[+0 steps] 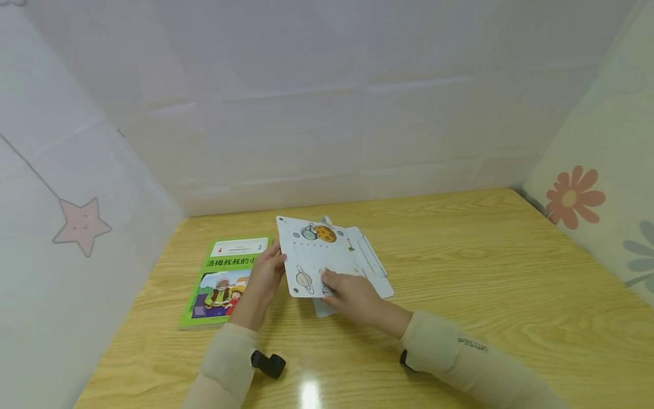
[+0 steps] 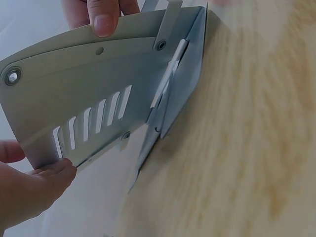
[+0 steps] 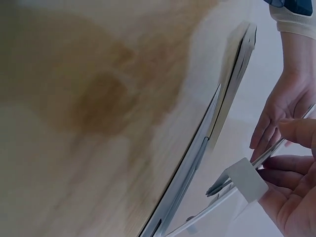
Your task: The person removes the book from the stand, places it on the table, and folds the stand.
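Observation:
Both hands hold a white metal folding book stand (image 1: 306,255), printed with planets and an astronaut, tilted above the wooden table. The left hand (image 1: 267,272) grips its left edge, some fingers reaching round to the back. At the front edge the right hand (image 1: 352,295) pinches the panel, thumb on the printed face and fingers underneath. In the left wrist view the stand's plain back (image 2: 74,94) shows a row of slots and riveted clips. A second hinged panel (image 2: 185,89) slants away, its lower edge at the tabletop. The right wrist view shows a bent clip (image 3: 247,180) near the right fingers.
A green-bordered picture book (image 1: 219,289) lies flat on the wooden table (image 1: 485,255), left of the stand and partly behind the left hand. White sheeting (image 1: 327,113) walls the back and sides, with a printed star (image 1: 82,225) and a flower (image 1: 574,196).

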The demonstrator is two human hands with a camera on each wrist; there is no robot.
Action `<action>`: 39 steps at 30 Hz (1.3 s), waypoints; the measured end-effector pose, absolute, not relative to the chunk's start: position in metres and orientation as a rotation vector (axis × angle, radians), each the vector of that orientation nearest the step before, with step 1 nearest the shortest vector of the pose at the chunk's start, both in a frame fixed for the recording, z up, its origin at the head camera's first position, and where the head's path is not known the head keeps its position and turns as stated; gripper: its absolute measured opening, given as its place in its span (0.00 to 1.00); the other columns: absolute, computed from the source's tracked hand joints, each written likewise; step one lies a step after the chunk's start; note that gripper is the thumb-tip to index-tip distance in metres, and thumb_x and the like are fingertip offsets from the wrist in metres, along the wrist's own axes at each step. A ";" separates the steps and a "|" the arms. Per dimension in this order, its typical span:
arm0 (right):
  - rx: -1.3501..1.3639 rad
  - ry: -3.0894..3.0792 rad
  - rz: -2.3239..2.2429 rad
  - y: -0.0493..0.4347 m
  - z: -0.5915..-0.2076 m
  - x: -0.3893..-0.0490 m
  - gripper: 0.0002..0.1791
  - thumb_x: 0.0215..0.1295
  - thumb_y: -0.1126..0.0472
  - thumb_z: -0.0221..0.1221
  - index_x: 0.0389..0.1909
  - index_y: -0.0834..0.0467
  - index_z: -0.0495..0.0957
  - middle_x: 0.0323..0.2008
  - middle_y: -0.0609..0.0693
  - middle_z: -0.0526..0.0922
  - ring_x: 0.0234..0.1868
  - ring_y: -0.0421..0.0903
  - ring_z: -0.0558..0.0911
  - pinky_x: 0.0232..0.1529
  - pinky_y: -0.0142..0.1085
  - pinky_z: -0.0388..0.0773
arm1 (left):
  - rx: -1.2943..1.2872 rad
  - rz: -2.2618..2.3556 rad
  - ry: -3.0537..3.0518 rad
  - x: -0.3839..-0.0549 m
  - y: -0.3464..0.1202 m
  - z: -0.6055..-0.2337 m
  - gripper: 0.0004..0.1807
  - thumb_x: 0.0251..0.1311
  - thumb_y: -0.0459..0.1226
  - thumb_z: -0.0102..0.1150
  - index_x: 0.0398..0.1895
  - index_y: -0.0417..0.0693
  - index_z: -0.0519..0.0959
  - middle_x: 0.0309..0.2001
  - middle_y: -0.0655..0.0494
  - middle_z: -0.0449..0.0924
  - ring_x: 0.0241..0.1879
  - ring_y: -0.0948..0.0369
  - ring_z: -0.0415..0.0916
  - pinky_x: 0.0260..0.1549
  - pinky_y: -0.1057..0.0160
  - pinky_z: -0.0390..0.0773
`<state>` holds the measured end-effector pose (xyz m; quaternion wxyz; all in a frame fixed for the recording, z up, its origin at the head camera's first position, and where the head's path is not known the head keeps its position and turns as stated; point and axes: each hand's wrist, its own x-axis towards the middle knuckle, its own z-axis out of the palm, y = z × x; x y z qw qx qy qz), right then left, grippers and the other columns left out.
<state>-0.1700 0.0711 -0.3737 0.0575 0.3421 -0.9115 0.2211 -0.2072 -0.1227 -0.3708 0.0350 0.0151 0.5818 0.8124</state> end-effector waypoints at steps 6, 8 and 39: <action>1.048 -2.827 0.545 0.065 -0.373 -0.168 0.24 0.54 0.57 0.58 0.50 0.66 0.71 0.50 0.57 0.71 0.51 0.48 0.70 0.49 0.38 0.67 | 0.017 2.468 1.797 -0.206 -0.128 -0.381 0.27 0.58 0.24 0.32 0.63 0.34 0.48 0.64 0.46 0.49 0.61 0.58 0.48 0.57 0.63 0.50; 1.061 -2.831 0.501 0.064 -0.373 -0.169 0.23 0.54 0.56 0.58 0.49 0.65 0.72 0.50 0.57 0.72 0.50 0.49 0.71 0.49 0.38 0.68 | 0.009 2.461 1.807 -0.206 -0.130 -0.383 0.26 0.58 0.23 0.32 0.63 0.33 0.49 0.63 0.46 0.49 0.61 0.58 0.48 0.57 0.63 0.50; 1.141 -2.840 0.013 0.048 -0.384 -0.173 0.19 0.52 0.51 0.58 0.39 0.61 0.76 0.45 0.55 0.76 0.43 0.48 0.76 0.39 0.38 0.74 | -0.194 2.478 1.733 -0.205 -0.133 -0.411 0.29 0.52 0.19 0.30 0.61 0.28 0.46 0.63 0.38 0.44 0.62 0.50 0.41 0.58 0.58 0.45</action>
